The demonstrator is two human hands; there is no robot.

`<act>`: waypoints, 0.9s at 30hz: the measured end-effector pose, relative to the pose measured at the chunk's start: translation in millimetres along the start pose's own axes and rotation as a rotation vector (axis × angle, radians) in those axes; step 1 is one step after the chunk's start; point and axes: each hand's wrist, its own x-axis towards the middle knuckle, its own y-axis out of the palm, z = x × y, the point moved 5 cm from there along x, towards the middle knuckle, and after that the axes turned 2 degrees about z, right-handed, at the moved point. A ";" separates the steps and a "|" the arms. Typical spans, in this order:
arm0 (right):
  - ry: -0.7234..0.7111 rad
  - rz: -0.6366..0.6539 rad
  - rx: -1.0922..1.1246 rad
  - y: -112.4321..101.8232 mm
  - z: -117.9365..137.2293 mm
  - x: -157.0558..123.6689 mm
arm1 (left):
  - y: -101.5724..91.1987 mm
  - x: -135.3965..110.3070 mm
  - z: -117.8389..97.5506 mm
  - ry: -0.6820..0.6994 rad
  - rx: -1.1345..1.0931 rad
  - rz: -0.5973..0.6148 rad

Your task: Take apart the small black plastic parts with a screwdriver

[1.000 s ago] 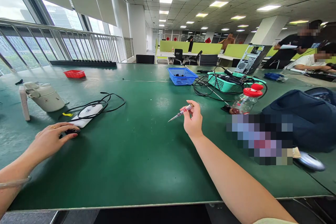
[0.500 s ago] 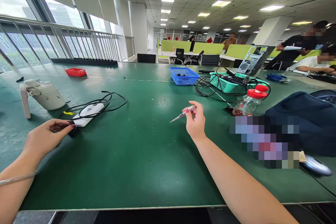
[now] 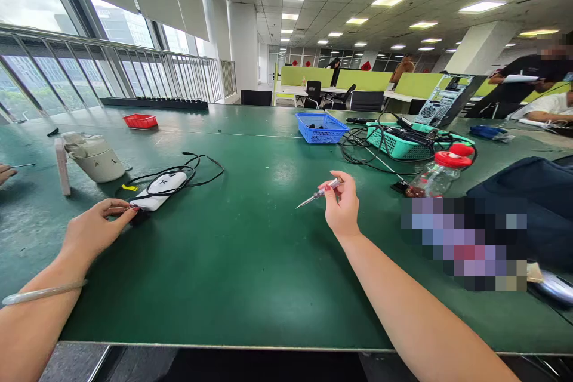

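My right hand (image 3: 342,206) is closed around the clear handle of a screwdriver (image 3: 319,194), held just over the green table, its thin metal tip pointing left and down. On the left, my left hand (image 3: 101,224) has thumb and fingertips pinched together at a small black part (image 3: 140,216), largely covered by the fingers and their shadow. Right behind those fingertips lies a white rounded device (image 3: 165,185) with dark markings. A thin black cable (image 3: 201,157) loops over it and across the table.
Behind my left hand stand a cream lidded cup (image 3: 96,158) and a red tray (image 3: 140,122). Blue basket (image 3: 322,131), teal basket (image 3: 403,146) with cables, red-lidded jar (image 3: 436,176) and dark bag (image 3: 528,203) occupy the right. Another person's hand (image 3: 6,173) holds a thin tool.
The view has turned a little left, so everything sits farther right in the picture. Another person's hand now shows at the left edge. Both my hands keep their grips.
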 end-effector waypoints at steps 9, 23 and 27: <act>0.013 0.007 0.006 0.6 0.2 -0.1 | -3.3 -4.2 -8.6 0.021 0.198 0.026; -0.009 -0.004 -0.007 -0.1 2.5 1.7 | -17.5 3.2 14.7 0.023 0.187 -0.024; -0.011 0.005 0.002 0.8 2.4 1.0 | -8.1 9.4 31.8 -0.005 0.175 0.123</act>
